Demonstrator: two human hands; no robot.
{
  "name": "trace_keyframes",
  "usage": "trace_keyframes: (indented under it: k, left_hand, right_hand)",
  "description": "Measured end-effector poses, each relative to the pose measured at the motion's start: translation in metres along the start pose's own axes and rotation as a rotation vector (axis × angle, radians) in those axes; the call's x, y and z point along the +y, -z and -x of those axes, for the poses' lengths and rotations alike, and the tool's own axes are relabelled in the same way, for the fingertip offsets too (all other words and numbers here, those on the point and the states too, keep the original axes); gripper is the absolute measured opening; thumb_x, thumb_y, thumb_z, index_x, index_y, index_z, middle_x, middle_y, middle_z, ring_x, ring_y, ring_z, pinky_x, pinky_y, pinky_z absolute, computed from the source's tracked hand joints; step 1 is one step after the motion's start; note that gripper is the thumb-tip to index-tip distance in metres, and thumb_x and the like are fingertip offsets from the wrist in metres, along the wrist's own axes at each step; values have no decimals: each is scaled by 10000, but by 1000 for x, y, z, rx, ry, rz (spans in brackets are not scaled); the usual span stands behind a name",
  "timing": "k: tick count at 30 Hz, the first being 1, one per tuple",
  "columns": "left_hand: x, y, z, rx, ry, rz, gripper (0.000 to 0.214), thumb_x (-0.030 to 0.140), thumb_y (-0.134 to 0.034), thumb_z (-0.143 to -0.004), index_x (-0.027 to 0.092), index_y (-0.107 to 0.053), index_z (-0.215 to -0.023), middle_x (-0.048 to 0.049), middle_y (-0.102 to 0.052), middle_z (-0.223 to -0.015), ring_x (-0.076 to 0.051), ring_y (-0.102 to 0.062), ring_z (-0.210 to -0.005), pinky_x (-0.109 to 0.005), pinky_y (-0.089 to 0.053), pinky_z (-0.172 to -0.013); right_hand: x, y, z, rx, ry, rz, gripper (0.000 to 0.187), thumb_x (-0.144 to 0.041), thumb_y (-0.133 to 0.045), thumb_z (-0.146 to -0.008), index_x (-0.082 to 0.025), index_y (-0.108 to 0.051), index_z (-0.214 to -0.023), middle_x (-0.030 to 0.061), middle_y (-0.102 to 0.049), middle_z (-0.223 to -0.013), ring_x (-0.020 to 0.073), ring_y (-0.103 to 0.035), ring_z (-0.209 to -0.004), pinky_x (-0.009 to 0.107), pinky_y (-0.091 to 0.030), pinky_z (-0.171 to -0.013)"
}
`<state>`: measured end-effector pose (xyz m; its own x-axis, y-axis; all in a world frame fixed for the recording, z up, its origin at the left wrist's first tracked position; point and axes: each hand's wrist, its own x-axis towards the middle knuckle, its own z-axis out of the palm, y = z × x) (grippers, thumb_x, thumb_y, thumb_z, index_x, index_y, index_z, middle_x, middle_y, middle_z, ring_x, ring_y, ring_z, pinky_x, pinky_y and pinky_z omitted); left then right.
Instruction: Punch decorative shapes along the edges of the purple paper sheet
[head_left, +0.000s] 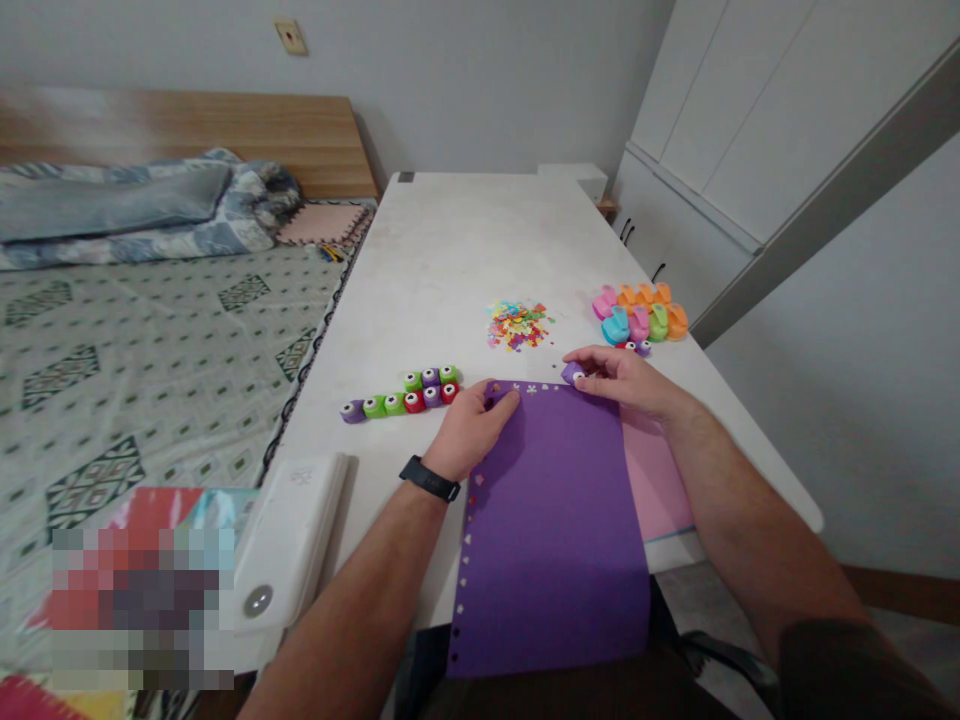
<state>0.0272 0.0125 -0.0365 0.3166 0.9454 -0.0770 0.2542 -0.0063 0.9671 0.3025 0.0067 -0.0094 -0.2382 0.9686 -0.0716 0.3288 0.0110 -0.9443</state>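
Note:
A purple sheet [555,530] lies lengthwise before me, its near end hanging past the table edge. Small shaped holes run along its left and top edges. My left hand [480,420] pinches the sheet's top left corner, thumb on top. Between the thumb and fingers of my right hand [619,378] is a small purple craft punch [574,375], set at the sheet's top edge near the right corner. Beyond the sheet sits a pile of colourful punched-out pieces [517,325]. To the left, green, purple and red punches [395,404] stand in two rows.
Larger pink, orange, blue and green punches [639,322] stand at the right on the white table [450,240]. Pink sheets [656,480] lie partly under the purple one. A long white device [289,540] rests at the table's left edge, beside a bed [187,370].

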Motion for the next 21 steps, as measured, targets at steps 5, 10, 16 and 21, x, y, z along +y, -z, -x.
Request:
trace_keyframes:
  k: [5, 10, 16, 21]
  left_hand:
    - [1, 0, 0, -2, -2, -7, 359, 522, -642, -878, 166, -680, -907, -31, -697, -801, -153, -568, -654, -252, -385, -559]
    - [3, -1, 2, 24, 24, 38, 351, 515, -675, -850, 167, -683, -888, -29, -680, -736, -157, -556, -614, -256, -367, -528]
    - [1, -2, 1, 3, 16, 21, 355, 529, -638, -877, 176, -668, -893, -19, -667, -738, -139, -533, -581, -252, -353, -513]
    - [1, 0, 0, -5, -21, -18, 363, 530, -614, -897, 171, -666, -898, -25, -680, -770, -144, -556, -628, -247, -373, -544]
  right_hand:
    - [-1, 0, 0, 16, 6, 31, 512, -447, -765, -821, -222, -662, -1269, 60, -685, -1048, 192, -615, -878, 348, -505, -807]
    - [-3, 2, 2, -7, 7, 56, 494, -421, -760, -819, -220, -676, -1262, 58, -694, -1029, 188, -615, -860, 339, -501, -786]
    - [-1, 4, 1, -66, -11, 73, 544, -412, -778, -794, -216, -667, -1289, 60, -696, -1026, 179, -614, -841, 324, -500, -757]
    - [1, 6, -3, -93, -1, 161, 546, -380, -787, -774, -205, -677, -1279, 74, -710, -1034, 189, -634, -879, 332, -516, -798]
